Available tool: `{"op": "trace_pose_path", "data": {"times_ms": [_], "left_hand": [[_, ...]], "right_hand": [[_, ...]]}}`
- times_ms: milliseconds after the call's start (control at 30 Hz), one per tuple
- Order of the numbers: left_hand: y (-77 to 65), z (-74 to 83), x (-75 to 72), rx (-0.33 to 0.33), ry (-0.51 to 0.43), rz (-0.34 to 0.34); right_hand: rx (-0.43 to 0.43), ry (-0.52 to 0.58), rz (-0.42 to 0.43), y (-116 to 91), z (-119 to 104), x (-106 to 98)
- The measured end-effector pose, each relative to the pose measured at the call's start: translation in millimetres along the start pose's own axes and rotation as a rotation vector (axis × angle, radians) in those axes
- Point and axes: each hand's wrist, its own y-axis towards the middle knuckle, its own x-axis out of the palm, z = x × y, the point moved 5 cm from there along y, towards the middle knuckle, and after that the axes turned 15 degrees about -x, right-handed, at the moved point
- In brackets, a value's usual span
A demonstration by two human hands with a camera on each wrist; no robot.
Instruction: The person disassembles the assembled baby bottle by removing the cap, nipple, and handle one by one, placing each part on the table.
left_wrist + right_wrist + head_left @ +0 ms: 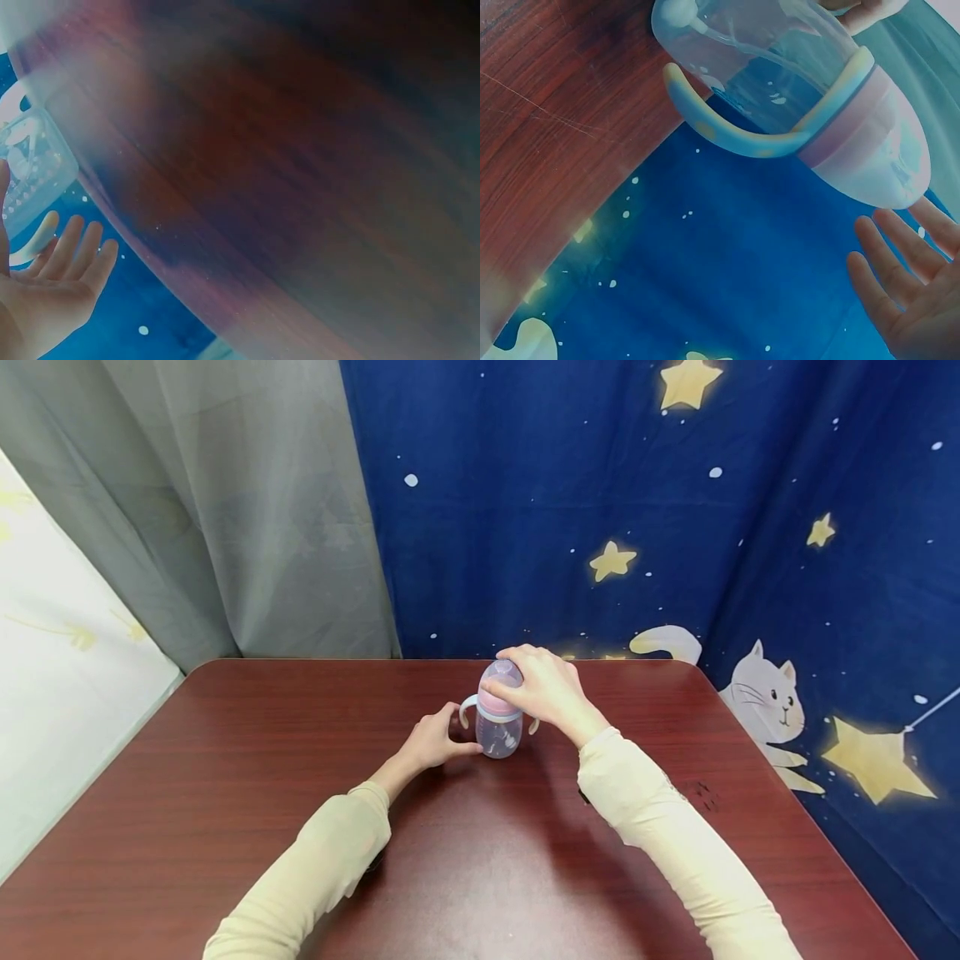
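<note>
A clear baby bottle (500, 737) with a pink collar, a see-through domed cap (896, 169) and two pale curved handles (739, 144) stands upright near the table's far edge. Inside it, a straw ends in a white weight (678, 10). My left hand (430, 741) is at the bottle's left side, thumb tip right at its base and fingers by the left handle (466, 710). Those fingers look loosely extended in the left wrist view. Over the cap reaches my right hand (553, 690), thumb across its front; the right wrist view shows straight, spread fingers (900, 277) close to the dome.
The dark red wooden table (225, 777) has rounded far corners and a few dark marks (703, 795) at the right. Behind it hang a grey curtain (285, 527) and a blue curtain (510, 527) with stars and a cat. White cloth (67, 668) is on the left.
</note>
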Motion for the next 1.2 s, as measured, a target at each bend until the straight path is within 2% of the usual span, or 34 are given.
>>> {"op": "trace_pose_path", "data": {"times_ms": [300,500,700,1200], "left_hand": [[0.3,3.0,1.0,-0.003,0.022,0.016],[1.2,2.9,0.2,0.012,0.027,0.052],[2.0,2.8,1.9,0.012,0.039,0.057],[-0.4,0.4,4.1,0.031,0.013,0.042]], "right_hand": [[0.008,0.007,-0.014,0.8,-2.1,5.3],[0.011,-0.004,-0.053,3.1,-4.1,5.0],[0.01,-0.009,-0.097,4.3,-3.7,8.2],[-0.03,0.066,-0.058,-5.2,-3.8,6.6]]}}
